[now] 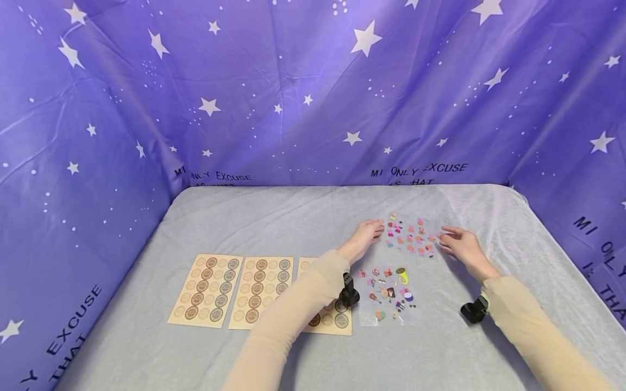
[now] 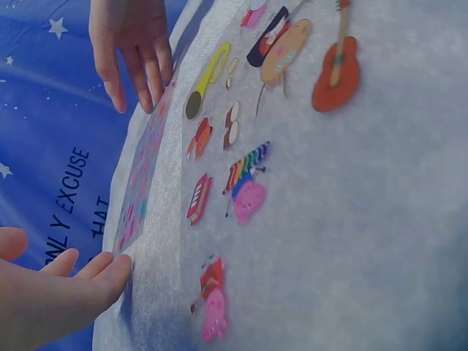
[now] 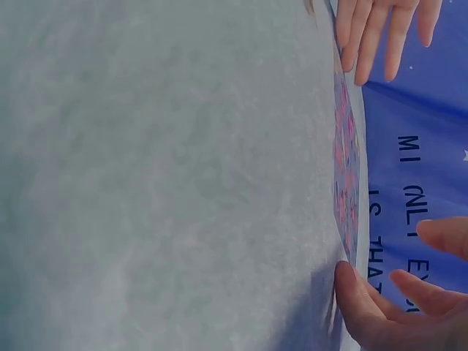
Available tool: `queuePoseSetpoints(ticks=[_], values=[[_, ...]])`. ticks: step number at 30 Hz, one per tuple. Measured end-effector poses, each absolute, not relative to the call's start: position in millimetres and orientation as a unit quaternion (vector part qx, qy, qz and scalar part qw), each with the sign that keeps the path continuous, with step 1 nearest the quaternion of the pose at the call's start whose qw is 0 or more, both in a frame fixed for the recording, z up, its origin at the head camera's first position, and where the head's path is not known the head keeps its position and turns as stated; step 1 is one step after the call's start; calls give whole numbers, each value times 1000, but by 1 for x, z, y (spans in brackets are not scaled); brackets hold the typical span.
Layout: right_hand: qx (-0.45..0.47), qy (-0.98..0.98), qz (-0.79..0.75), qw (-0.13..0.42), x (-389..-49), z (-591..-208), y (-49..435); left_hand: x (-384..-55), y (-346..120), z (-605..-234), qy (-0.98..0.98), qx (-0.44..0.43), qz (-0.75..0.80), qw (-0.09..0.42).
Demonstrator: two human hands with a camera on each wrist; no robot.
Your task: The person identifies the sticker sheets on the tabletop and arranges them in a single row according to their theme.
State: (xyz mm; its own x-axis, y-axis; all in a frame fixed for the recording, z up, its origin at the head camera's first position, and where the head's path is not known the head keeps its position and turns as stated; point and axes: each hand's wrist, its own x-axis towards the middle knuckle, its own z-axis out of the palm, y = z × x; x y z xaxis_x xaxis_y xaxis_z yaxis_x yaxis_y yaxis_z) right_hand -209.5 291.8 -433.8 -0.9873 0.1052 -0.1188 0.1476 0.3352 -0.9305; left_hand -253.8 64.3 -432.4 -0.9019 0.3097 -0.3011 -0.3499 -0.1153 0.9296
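Note:
A clear sticker sheet with small pink figures lies on the grey cloth between both hands. At its left edge is my left hand, fingers extended and loosely bent. My right hand is at the opposite edge, its fingertips right by the sheet's side and the thumb apart from the fingers. In the right wrist view the sheet lies low against the cloth. Closer to me is a second clear sticker sheet, with a guitar sticker, a yellow horn sticker and pink pig stickers.
Left of the clear sheets, tan sheets of round labels stand in a row: one far left, one in the middle, and a third partly hidden under my left sleeve. A purple star-printed curtain encloses the table.

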Motion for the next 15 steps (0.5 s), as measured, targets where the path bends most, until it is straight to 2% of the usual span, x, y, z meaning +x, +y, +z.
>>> queuePoseSetpoints(ticks=[4, 8, 15], values=[[72, 810, -581, 18, -220, -453, 302, -253, 67, -429, 622, -27, 748, 228], [71, 806, -588, 19, -229, -469, 311, -256, 74, -436, 646, -32, 732, 214], [78, 791, -606, 36, -223, -458, 305, -324, 102, -540, 663, -22, 723, 193]])
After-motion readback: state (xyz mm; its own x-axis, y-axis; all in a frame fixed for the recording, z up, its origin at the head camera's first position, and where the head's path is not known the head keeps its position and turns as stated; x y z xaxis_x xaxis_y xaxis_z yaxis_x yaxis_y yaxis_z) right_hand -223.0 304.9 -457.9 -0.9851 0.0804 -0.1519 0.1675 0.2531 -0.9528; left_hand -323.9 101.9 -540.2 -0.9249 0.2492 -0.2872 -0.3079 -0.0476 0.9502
